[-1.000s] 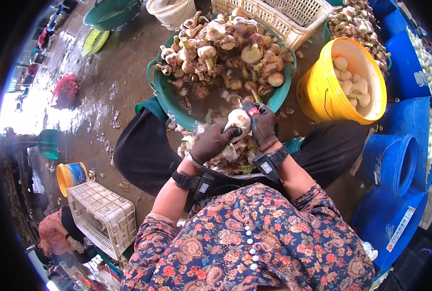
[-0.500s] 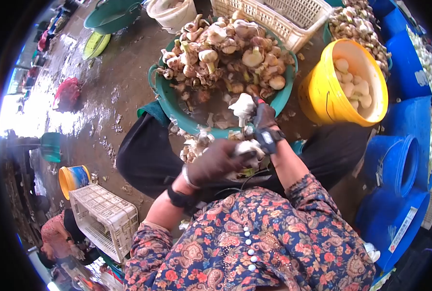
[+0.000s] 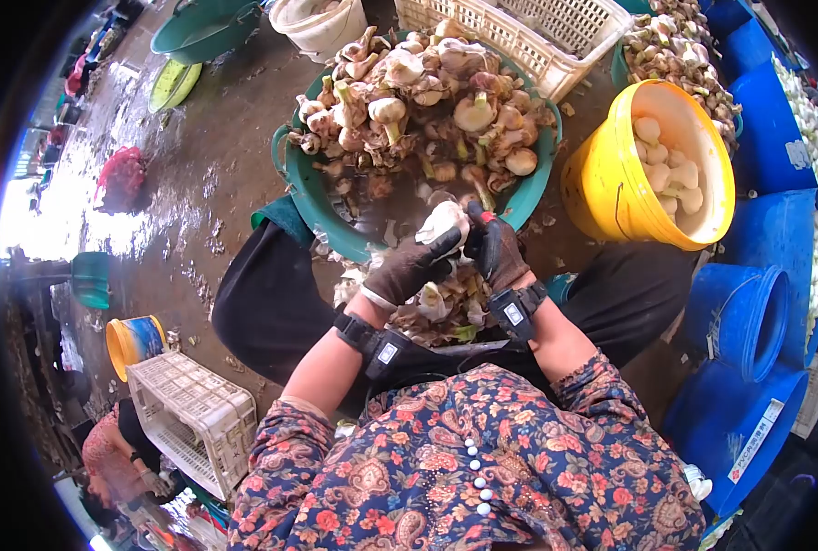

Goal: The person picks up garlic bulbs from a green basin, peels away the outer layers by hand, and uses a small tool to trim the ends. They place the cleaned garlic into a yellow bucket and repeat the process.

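My left hand [image 3: 407, 273], in a dark brown glove, is closed around a pale garlic bulb [image 3: 444, 223] at the near rim of a green tub [image 3: 343, 241]. Close against the bulb's right side, my gloved right hand [image 3: 499, 253] has its fingers curled; a small red patch shows at them, and what they grip is hidden. Unpeeled garlic bulbs [image 3: 388, 110] with stems are heaped in the tub. Below both hands, garlic skins and scraps [image 3: 441, 308] lie piled between my legs.
Right of the tub stands a yellow bucket [image 3: 597, 188] holding peeled bulbs. Blue tubs [image 3: 735, 317] line the far right. A cream crate [image 3: 556, 78] and a white bucket [image 3: 321, 32] are behind. Another person [image 3: 115, 455] sits lower left beside a crate [image 3: 193, 418].
My left hand has risen from above the scraps to the tub's rim and now holds a bulb there. My right hand stays close by, lowered slightly.
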`<action>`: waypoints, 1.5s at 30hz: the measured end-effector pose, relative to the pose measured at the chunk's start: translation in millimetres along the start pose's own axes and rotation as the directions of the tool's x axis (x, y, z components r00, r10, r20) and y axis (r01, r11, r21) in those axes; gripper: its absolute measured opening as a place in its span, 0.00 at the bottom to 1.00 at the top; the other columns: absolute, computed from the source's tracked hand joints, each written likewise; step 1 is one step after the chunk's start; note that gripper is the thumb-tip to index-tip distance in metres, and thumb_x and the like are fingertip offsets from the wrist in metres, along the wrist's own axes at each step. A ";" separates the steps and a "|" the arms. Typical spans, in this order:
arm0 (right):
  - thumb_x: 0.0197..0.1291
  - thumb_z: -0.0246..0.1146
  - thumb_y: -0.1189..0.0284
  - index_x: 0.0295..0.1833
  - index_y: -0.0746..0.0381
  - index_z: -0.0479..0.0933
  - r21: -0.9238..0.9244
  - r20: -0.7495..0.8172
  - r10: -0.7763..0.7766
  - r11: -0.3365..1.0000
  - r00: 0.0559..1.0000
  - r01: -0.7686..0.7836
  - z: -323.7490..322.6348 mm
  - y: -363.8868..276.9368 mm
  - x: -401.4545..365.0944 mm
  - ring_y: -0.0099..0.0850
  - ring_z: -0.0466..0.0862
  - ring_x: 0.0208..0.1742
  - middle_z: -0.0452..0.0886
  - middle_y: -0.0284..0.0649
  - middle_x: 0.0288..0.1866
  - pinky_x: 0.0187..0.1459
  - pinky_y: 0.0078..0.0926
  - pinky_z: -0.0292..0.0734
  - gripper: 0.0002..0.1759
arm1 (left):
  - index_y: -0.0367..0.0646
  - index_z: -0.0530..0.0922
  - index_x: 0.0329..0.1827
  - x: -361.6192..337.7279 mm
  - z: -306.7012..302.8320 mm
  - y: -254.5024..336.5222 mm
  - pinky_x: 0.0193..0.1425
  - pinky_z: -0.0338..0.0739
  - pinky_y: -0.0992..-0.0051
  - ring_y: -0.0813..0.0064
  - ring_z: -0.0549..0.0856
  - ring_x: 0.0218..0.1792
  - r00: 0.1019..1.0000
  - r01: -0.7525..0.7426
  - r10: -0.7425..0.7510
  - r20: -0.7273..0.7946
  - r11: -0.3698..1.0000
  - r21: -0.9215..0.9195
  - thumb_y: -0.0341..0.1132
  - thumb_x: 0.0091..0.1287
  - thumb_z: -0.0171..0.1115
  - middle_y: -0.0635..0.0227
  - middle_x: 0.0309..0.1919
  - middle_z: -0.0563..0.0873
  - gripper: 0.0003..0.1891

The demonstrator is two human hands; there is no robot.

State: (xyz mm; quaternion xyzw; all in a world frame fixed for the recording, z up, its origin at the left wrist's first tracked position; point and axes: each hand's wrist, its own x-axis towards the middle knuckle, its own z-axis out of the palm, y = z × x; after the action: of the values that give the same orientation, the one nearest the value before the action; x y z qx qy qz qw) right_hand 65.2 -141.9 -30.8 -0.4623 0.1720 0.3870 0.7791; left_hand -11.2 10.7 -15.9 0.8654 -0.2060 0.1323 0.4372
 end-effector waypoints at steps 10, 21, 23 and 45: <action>0.58 0.63 0.58 0.25 0.56 0.75 -0.165 -0.178 -0.098 0.984 0.979 0.068 -2.4 13.3 1.9 0.20 0.68 0.15 0.72 0.29 0.19 0.18 0.19 0.61 0.15 | 0.40 0.74 0.48 -11.4 -10.9 40.2 0.31 0.74 0.67 0.61 0.81 0.29 0.933 0.361 -0.355 0.067 0.919 -0.156 0.24 0.52 0.61 0.60 0.29 0.81 0.17; 0.58 0.61 0.61 0.32 0.58 0.77 -0.169 -0.128 0.089 0.979 0.988 -0.110 -20.6 3.3 12.0 0.21 0.71 0.17 0.76 0.29 0.21 0.18 0.19 0.62 0.12 | 0.39 0.81 0.38 -19.9 -65.3 -18.8 0.29 0.75 0.72 0.72 0.82 0.24 0.286 0.924 -0.795 0.535 0.377 0.066 0.63 0.56 0.60 0.64 0.23 0.83 0.30; 0.58 0.60 0.61 0.32 0.58 0.77 -0.292 -0.137 -0.006 0.956 0.991 -0.034 -15.8 -9.4 15.5 0.22 0.72 0.19 0.75 0.29 0.21 0.20 0.20 0.63 0.12 | 0.35 0.81 0.30 -10.8 -57.0 -33.9 0.36 0.77 0.63 0.54 0.82 0.24 0.164 0.986 -0.852 0.498 0.134 -0.096 0.65 0.52 0.61 0.53 0.26 0.83 0.33; 0.53 0.60 0.64 0.32 0.61 0.80 -0.960 0.098 -0.461 0.191 0.882 0.206 -0.2 -5.6 4.4 0.51 0.80 0.33 0.79 0.52 0.27 0.32 0.43 0.73 0.11 | 0.39 0.78 0.48 23.8 -21.1 -17.9 0.35 0.74 0.80 0.81 0.80 0.33 0.610 0.792 -0.707 0.358 0.530 -0.302 0.42 0.51 0.72 0.69 0.34 0.83 0.24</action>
State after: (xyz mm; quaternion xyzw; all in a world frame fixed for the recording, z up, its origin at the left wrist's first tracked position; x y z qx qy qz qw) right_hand 72.3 -141.7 -30.3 -0.8975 -0.1178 0.1793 0.3853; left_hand 17.2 31.7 -6.4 0.7570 0.1229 -0.2021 0.6091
